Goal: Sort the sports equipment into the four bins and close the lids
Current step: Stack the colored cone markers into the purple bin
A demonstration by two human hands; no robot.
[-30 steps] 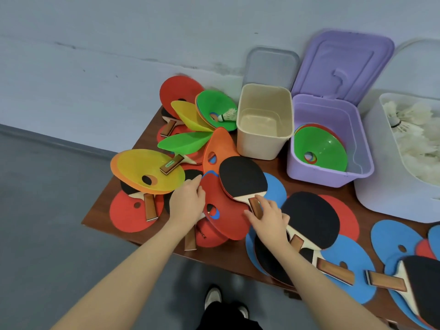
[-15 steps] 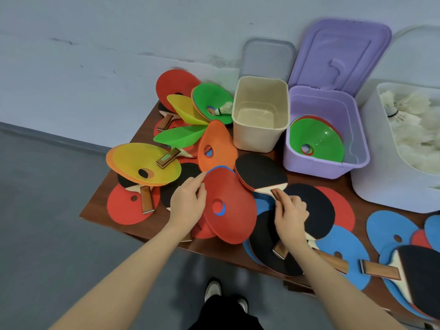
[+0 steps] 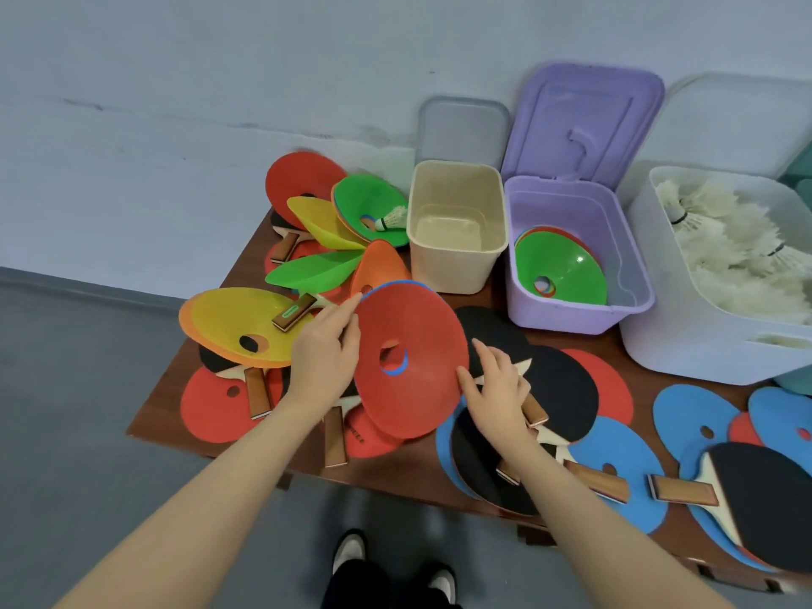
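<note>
The left hand (image 3: 326,361) pinches the rim of a red cone (image 3: 411,367), tilted up off the surface (image 3: 154,410); the right hand (image 3: 498,391), fingers loose, touches its other edge — cone-sorting is under way; next comes a carry rightward into the purple bin (image 3: 571,309) — lid open, cones inside.

The beige bin (image 3: 457,230) and purple bin (image 3: 575,252) stand open-topped, apparently reachable above the crowded table (image 3: 167,402).
</note>
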